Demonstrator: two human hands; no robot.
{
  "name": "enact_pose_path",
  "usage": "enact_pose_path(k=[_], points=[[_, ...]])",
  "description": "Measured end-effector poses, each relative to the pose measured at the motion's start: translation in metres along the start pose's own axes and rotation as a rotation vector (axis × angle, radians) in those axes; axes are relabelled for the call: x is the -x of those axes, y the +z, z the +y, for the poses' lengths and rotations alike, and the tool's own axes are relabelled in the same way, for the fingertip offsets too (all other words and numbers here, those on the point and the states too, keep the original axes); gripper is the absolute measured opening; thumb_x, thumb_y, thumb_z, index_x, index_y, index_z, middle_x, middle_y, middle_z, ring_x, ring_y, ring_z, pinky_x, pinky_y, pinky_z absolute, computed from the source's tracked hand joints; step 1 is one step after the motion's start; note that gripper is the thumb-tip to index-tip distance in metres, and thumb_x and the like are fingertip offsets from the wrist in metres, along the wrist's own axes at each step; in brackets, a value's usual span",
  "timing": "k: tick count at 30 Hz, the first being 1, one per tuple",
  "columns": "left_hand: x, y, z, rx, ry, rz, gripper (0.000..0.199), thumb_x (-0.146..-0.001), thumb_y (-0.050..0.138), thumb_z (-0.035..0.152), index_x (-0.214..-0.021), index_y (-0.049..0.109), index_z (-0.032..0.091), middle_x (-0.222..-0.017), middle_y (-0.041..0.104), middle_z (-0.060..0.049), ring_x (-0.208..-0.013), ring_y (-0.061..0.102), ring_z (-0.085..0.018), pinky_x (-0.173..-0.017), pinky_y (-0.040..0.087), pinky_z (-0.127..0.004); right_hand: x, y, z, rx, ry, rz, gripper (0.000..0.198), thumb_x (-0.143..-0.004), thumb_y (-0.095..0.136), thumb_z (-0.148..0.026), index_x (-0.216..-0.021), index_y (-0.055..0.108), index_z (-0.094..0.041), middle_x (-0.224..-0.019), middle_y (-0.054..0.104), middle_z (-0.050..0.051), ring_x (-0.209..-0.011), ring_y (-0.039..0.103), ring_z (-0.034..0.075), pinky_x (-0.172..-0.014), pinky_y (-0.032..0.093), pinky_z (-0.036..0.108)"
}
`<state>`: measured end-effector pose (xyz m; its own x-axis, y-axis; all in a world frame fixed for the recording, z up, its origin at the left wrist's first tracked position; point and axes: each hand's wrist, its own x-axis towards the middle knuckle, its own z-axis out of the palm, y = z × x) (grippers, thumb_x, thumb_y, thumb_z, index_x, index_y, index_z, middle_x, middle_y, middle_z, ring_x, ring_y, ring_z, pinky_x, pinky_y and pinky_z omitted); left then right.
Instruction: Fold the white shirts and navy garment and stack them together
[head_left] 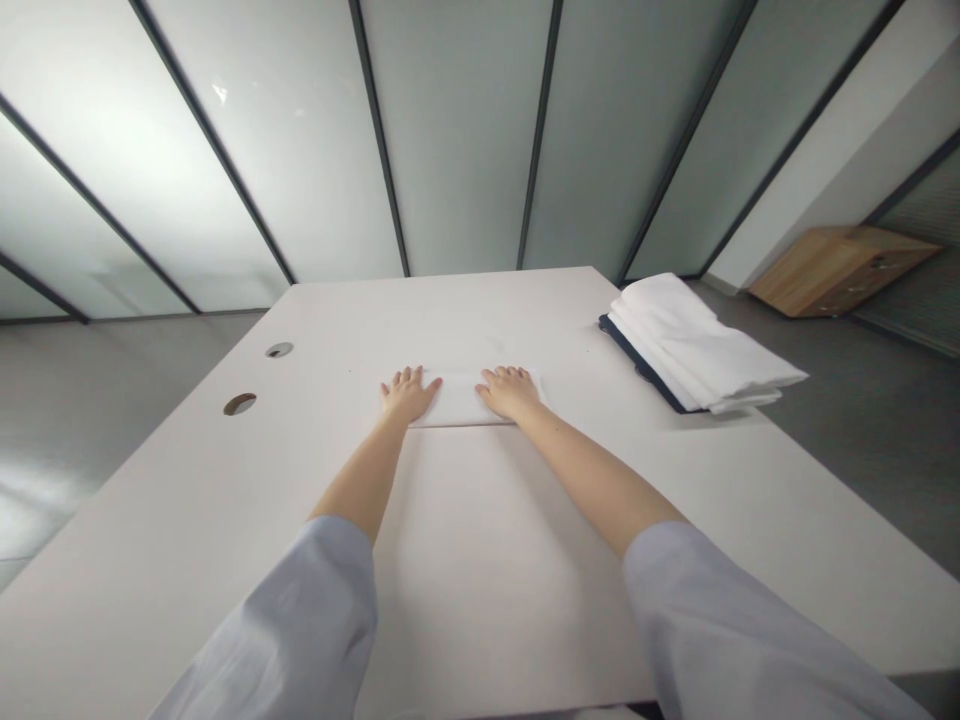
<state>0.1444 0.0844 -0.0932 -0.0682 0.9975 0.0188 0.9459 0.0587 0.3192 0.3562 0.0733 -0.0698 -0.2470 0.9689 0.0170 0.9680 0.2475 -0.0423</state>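
Observation:
A white folded cloth (459,402) lies flat on the white table, its long side running left to right in front of me. My left hand (407,395) rests palm down on the cloth's left end, fingers spread and thumb pointing inward. On the right end, my right hand (510,391) presses flat in the same way, its thumb toward the middle. Neither hand grips anything. The palms hide both ends of the cloth in part.
A stack of folded white cloths (697,335) with a dark navy piece (645,370) beneath sits at the table's right edge. Two round holes, one a cable hole (240,404), are at the left. A wooden cabinet (832,270) stands beyond, and frosted glass panels (465,130) rise behind the table (495,560).

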Motion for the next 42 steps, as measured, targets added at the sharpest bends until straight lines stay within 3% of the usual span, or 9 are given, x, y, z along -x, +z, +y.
enact_pose_path(k=[3,5,8,10,19,26,31,35,42], points=[[0.002,-0.004,-0.028,0.207,-0.023,0.082,0.056,-0.091,0.041,0.048,-0.137,0.05,0.019,-0.149,0.044,-0.014,-0.14,0.036,-0.028,-0.114,0.026,-0.045,-0.001,0.0,-0.001,-0.001,0.015,0.008,0.045,-0.096,0.035,-0.044,-0.127,0.058,-0.02,-0.131,0.057,0.016,-0.119,0.05,0.031,-0.099,0.032,0.044],[0.006,-0.005,-0.04,0.408,-0.078,0.237,0.048,-0.093,0.037,0.041,-0.131,0.053,0.017,-0.138,0.055,-0.015,-0.131,0.047,-0.025,-0.109,0.035,-0.039,-0.002,0.0,-0.002,-0.003,0.029,0.008,0.046,-0.096,0.034,-0.044,-0.126,0.059,-0.019,-0.131,0.057,0.018,-0.118,0.051,0.032,-0.097,0.034,0.046],[0.01,-0.007,-0.048,0.666,-0.189,0.475,0.041,-0.093,0.032,0.035,-0.12,0.056,0.017,-0.12,0.064,-0.012,-0.115,0.057,-0.021,-0.098,0.045,-0.033,-0.005,-0.001,0.0,0.001,0.077,-0.002,0.049,-0.094,0.036,-0.046,-0.125,0.06,-0.016,-0.13,0.057,0.021,-0.117,0.052,0.034,-0.094,0.037,0.048],[0.012,-0.008,-0.049,0.747,-0.212,0.532,0.035,-0.09,0.035,0.035,-0.112,0.057,0.018,-0.111,0.065,-0.01,-0.109,0.059,-0.02,-0.093,0.047,-0.031,-0.008,-0.003,0.005,0.008,0.119,-0.022,0.053,-0.092,0.04,-0.05,-0.124,0.061,-0.014,-0.13,0.057,0.022,-0.117,0.052,0.036,-0.094,0.037,0.05],[0.008,-0.005,-0.05,0.826,-0.214,0.518,0.029,-0.087,0.038,0.036,-0.103,0.055,0.019,-0.101,0.062,-0.007,-0.101,0.059,-0.018,-0.088,0.046,-0.03,-0.017,-0.016,0.063,-0.206,0.312,-0.28,0.066,-0.079,0.056,-0.067,-0.114,0.068,-0.012,-0.112,0.069,0.021,-0.1,0.067,0.031,-0.079,0.049,0.036],[0.006,-0.002,-0.051,0.851,-0.221,0.463,0.034,-0.086,0.041,0.04,-0.109,0.056,0.019,-0.095,0.061,-0.006,-0.088,0.059,-0.019,-0.078,0.049,-0.031,-0.003,-0.019,0.087,-0.3,0.299,-0.288,0.049,-0.081,0.061,-0.056,-0.101,0.072,-0.013,-0.099,0.073,0.018,-0.088,0.07,0.029,-0.074,0.052,0.035],[0.002,0.003,-0.056,0.828,-0.206,0.466,0.036,-0.087,0.041,0.044,-0.109,0.056,0.019,-0.089,0.058,-0.004,-0.078,0.056,-0.017,-0.071,0.048,-0.03,0.007,-0.025,0.087,-0.193,0.25,-0.192,0.045,-0.083,0.062,-0.052,-0.099,0.073,-0.011,-0.104,0.071,0.022,-0.096,0.068,0.034,-0.079,0.05,0.038],[-0.002,0.008,-0.06,0.867,-0.176,0.486,0.036,-0.086,0.044,0.045,-0.106,0.057,0.019,-0.085,0.055,-0.002,-0.074,0.054,-0.016,-0.068,0.047,-0.029,0.014,-0.037,0.088,-0.182,0.272,-0.246,0.045,-0.085,0.061,-0.05,-0.106,0.07,-0.011,-0.111,0.07,0.02,-0.103,0.066,0.032,-0.082,0.049,0.033],[-0.005,0.009,-0.061,0.908,-0.177,0.508,0.032,-0.083,0.047,0.043,-0.1,0.059,0.018,-0.082,0.053,-0.001,-0.073,0.052,-0.017,-0.067,0.045,-0.029,0.035,-0.04,0.119,-0.783,0.426,-0.51,0.034,-0.08,0.067,-0.034,-0.111,0.063,-0.018,-0.112,0.071,0.01,-0.09,0.07,0.024,-0.069,0.054,0.028]])
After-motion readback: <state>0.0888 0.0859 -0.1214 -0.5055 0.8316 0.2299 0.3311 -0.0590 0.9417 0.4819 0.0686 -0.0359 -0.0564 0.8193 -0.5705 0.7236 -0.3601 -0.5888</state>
